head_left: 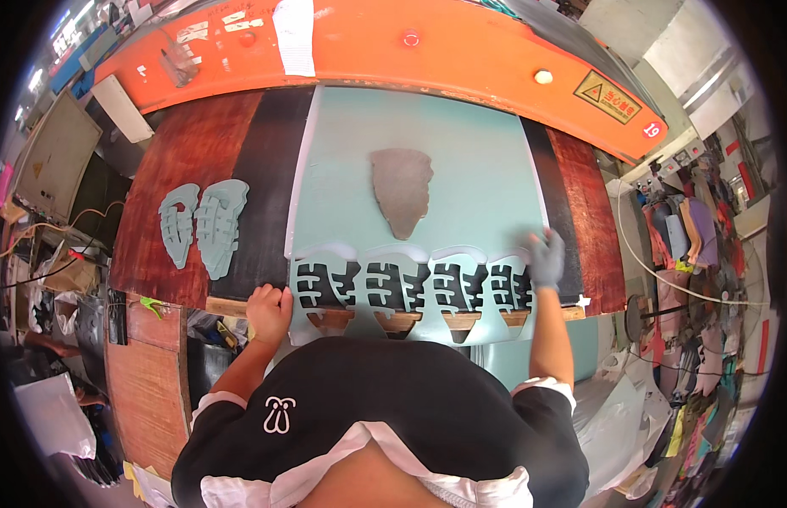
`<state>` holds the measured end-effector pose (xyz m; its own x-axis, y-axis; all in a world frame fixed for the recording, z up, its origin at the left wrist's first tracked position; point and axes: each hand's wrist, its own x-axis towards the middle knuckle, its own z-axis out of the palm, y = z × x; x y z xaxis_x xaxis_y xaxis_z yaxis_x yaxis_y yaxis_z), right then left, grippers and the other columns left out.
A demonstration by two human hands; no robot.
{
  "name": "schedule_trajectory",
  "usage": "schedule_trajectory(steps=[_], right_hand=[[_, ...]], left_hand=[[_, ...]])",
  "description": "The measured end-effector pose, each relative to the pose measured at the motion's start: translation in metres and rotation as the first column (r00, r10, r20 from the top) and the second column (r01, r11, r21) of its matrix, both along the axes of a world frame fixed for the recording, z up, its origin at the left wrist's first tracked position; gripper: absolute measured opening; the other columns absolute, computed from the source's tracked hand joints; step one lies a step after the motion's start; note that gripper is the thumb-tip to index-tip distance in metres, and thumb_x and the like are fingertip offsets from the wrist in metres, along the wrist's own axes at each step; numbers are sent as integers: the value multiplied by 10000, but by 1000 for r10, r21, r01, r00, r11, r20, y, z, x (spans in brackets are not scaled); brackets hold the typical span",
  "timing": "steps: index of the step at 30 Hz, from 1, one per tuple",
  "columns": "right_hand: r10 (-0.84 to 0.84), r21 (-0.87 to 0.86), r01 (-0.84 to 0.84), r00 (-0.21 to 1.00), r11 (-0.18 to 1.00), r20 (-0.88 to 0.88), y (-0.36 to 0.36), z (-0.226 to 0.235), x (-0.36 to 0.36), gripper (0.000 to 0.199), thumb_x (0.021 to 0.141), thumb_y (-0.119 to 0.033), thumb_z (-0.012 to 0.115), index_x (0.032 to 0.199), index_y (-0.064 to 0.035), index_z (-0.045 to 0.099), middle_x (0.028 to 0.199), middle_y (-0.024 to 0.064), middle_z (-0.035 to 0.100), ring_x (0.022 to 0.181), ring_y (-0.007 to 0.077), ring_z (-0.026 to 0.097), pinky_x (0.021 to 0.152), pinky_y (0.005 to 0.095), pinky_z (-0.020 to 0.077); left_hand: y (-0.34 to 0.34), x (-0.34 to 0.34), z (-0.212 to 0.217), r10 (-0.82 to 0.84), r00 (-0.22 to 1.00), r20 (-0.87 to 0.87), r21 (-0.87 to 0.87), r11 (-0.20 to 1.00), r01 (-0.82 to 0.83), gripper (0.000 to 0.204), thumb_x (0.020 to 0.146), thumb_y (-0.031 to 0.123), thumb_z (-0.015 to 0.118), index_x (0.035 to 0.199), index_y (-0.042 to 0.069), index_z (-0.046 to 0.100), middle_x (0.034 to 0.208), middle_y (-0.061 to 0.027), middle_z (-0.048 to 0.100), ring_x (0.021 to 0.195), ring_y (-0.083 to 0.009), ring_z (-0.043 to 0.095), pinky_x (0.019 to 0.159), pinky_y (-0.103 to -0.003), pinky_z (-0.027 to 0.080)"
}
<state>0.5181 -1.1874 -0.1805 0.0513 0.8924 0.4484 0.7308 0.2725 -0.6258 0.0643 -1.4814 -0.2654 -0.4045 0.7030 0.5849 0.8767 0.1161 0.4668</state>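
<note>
A pale green sheet [478,169] lies on the table, its near edge hanging over the front. Along that near part runs a row of several shaped cut-outs, with dark board showing through. On the sheet rests a grey-brown shield-shaped piece [402,193] with one jagged side. My bare left hand [270,313] is closed at the sheet's left front corner; whether its fingers pinch the edge is hidden. My right hand [546,259], in a grey glove, is over the sheet's right edge beside the last cut-out, its fingers smeared by motion. Left of the sheet lie green cut pieces [217,229] with slotted shapes.
An orange machine beam [461,68] spans the table's far side, with a red button and a yellow warning plate. The reddish-brown board [182,152] has dark strips beside the sheet. Coloured scraps [694,229] hang at the right; a wooden cabinet [148,364] stands front left.
</note>
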Motion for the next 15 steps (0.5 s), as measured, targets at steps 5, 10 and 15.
schedule_trajectory(steps=[5,10,15], right_hand=[[599,-289,-566,800,772,32,-20,27,-201,733,739,-437,701,1278,-15,439,1262,189,471,1136,284,480,955,385,405],[308,-377,-89,757,922,576,-74,36,-279,888,635,-581,682,1320,-80,423,1415,174,327,1161,392,438,918,410,430],[339,-449,-108,814,887,473,-68,35,-275,883,636,-541,691,1338,-87,408,1423,176,317,1169,376,439,925,418,427]], left_hand=[[38,2,32,-152,981,124,110,984,139,133,773,151,629,833,50,568,802,-113,560,758,-323,556,651,-431,424],[101,49,35,-294,950,-107,-90,954,286,384,803,219,616,1152,72,555,1267,-117,493,1198,-302,426,989,-486,304],[103,61,25,-360,925,-117,-198,922,334,394,818,249,597,1169,75,555,1305,-100,483,1237,-311,397,1005,-517,274]])
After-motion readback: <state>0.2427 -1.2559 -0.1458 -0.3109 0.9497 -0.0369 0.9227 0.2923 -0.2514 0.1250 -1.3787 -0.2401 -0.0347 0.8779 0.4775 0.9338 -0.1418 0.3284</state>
